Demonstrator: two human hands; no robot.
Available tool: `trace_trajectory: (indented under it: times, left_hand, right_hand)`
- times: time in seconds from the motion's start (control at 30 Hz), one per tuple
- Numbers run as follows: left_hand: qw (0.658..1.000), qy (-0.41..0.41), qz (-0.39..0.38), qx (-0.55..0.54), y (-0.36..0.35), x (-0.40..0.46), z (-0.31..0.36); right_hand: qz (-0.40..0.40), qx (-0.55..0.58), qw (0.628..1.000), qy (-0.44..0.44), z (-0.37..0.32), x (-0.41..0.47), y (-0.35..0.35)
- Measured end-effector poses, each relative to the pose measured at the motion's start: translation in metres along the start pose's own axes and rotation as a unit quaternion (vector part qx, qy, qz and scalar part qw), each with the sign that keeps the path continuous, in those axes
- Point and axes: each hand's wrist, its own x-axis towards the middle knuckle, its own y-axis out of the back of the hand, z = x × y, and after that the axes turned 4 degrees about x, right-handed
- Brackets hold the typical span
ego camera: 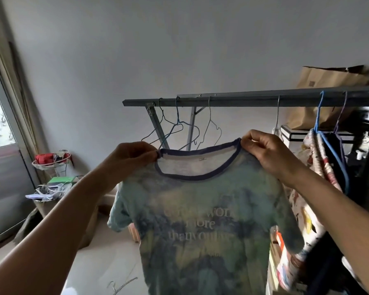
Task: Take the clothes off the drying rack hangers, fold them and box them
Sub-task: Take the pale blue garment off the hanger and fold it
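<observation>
I have the tie-dye T-shirt point(202, 226) off its hanger and held up in the middle of the frame, front toward me. My left hand point(132, 159) pinches the left end of the neckband, fingers point(152, 155) closed on the ribbed edge; my right hand point(271, 154) does the same at the right end, fingertips together on the band. The shirt hangs free below, clear of the rack rail point(243, 101) that runs across the upper right.

As I judge it, the work is partly through. Several bare wire hangers point(179, 128) dangle from the rail at upper centre, so those clothes look to be already down. This shirt is off but not yet folded. To the right, a patterned garment point(313, 167) and something dark hang on a blue hanger point(328, 150), so more is left. I see no box for certain; the lower right is blurred and I cannot tell what stands there.

The shirt is soft, limp knit cotton, mottled green, blue and pale yellow, with a navy ribbed collar and pale printed lettering across the chest, short sleeves drooping. The hangers are thin bent wire; the rail is flat grey metal with angled braces. A creased brown paper bag point(328, 86) sits behind the rail.
</observation>
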Motion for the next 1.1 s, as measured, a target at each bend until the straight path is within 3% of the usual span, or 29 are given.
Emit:
trace_trajectory:
  times: [0.1,0.3,0.47,0.7,0.83,1.1]
  left_hand:
    - [1.0,0.007,0.026,-0.001,-0.009,0.003,0.0]
    - [0.982,0.067,0.008,-0.178,-0.024,0.022,0.002]
    - [0.978,0.106,-0.091,-0.153,-0.032,0.033,-0.001]
    - [0.977,0.192,-0.02,-0.091,-0.078,0.058,-0.014]
    - [0.972,0.199,-0.009,-0.122,-0.118,0.067,-0.005]
    - [0.969,0.156,-0.047,-0.187,-0.167,0.066,0.014]
  right_hand:
    - [-0.004,0.063,0.998,-0.012,0.002,-0.002,0.002]
    - [0.015,0.173,0.981,-0.083,0.005,-0.003,0.013]
    - [0.029,0.185,0.973,-0.135,0.002,-0.008,0.031]
    - [0.145,0.05,0.97,-0.187,0.016,-0.012,0.024]
    - [0.205,-0.021,0.962,-0.181,0.022,-0.01,0.007]
    - [0.195,-0.08,0.968,-0.139,0.023,-0.002,-0.03]
